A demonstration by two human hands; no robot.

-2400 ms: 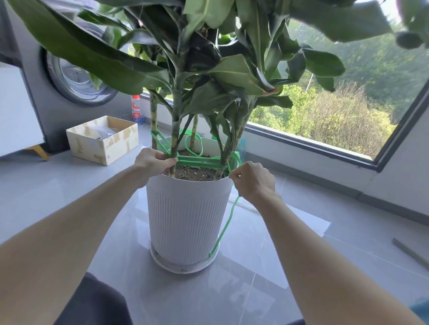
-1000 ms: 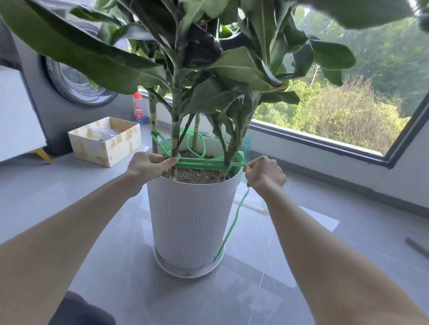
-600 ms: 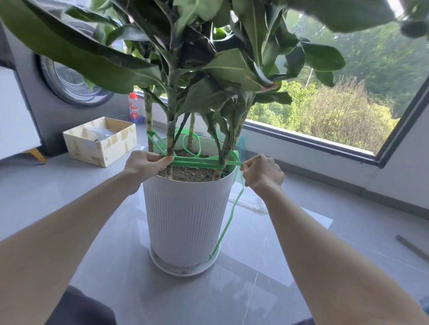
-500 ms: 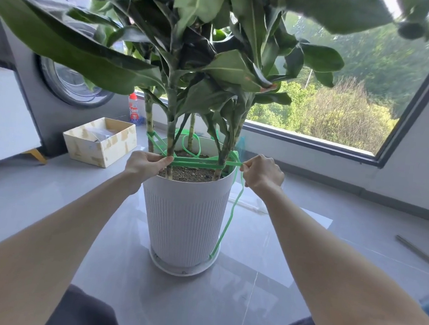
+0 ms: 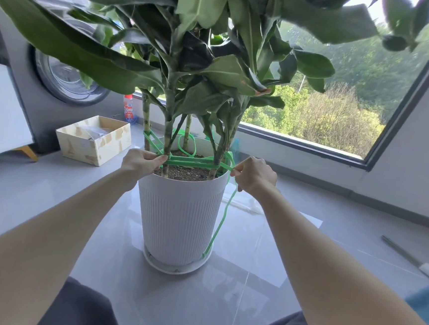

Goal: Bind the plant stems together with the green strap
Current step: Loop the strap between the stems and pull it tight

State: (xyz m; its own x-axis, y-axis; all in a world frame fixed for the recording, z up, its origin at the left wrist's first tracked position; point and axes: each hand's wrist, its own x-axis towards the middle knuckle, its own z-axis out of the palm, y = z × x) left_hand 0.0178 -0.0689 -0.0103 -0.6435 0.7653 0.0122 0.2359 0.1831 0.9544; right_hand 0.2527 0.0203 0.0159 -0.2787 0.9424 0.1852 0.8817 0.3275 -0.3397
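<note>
A large-leaved plant with several stems [image 5: 168, 129] grows from a white ribbed pot [image 5: 180, 213] on the floor. A green strap [image 5: 192, 163] runs flat around the stems just above the soil, with a loop behind them. My left hand [image 5: 140, 162] pinches the strap at the front left stem. My right hand [image 5: 255, 176] grips the strap at the pot's right rim. The strap's free tail [image 5: 219, 225] hangs down the pot's right side to the saucer.
A cardboard box [image 5: 93, 140] sits left of the pot, in front of a grey washing machine [image 5: 60, 79]. A small bottle [image 5: 128, 109] stands behind the box. A long window [image 5: 316, 111] runs behind the plant. A grey rod [image 5: 407, 257] lies on the tiled floor at right.
My right hand has shifted slightly outward to the right at the pot rim, still holding the strap taut. My left hand stays at the front left stem.
</note>
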